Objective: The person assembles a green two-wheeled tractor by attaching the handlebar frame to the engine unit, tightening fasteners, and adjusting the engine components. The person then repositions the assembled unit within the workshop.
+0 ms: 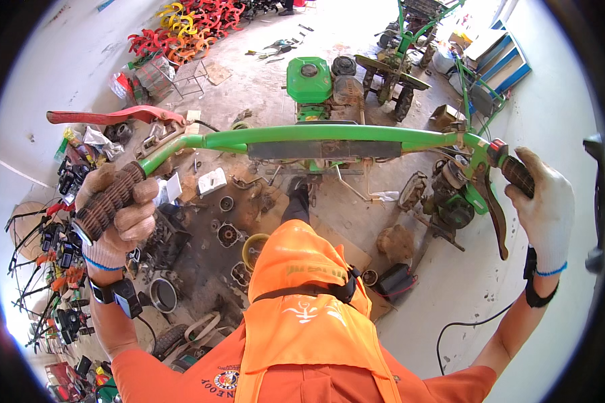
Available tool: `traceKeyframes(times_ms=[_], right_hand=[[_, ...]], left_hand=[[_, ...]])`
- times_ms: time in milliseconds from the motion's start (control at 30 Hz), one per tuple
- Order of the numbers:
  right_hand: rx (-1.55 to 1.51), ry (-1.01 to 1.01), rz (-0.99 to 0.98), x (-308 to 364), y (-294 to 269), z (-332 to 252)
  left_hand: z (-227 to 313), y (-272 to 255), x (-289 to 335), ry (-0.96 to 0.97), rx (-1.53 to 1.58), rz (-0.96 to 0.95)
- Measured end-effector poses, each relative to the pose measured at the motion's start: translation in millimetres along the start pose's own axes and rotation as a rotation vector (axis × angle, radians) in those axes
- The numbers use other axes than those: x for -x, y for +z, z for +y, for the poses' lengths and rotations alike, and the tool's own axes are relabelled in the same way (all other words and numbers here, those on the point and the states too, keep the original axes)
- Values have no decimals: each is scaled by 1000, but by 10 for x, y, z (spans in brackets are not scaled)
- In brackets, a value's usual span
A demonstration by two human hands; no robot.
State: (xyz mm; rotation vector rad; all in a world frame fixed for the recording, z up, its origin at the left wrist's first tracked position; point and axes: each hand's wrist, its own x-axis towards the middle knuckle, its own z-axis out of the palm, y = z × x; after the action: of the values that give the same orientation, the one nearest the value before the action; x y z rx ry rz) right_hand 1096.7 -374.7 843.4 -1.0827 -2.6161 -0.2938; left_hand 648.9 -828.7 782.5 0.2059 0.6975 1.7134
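Person's left hand [133, 218], in a brown-soiled white knit glove [106, 255], curled closed, thumb opposite fingers; right hand [544, 198], in a cleaner white knit glove [552, 235], also curled. Left bare forearm [113, 327] and right bare forearm [514, 329] reach forward, spread wide.
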Motion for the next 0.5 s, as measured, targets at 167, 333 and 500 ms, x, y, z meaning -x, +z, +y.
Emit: traceKeyframes(times_ms=[167,333,500], right_hand=[[-21,26,0,4,28,-67],[-5,54,-50,-85,6,-64],[-8,12,-48,-243,7,26]], left_hand=[[81,-74,-20,19,-87,8],[115,-56,-32,55,-162,65],[151,39,-177,44,-135,-20]])
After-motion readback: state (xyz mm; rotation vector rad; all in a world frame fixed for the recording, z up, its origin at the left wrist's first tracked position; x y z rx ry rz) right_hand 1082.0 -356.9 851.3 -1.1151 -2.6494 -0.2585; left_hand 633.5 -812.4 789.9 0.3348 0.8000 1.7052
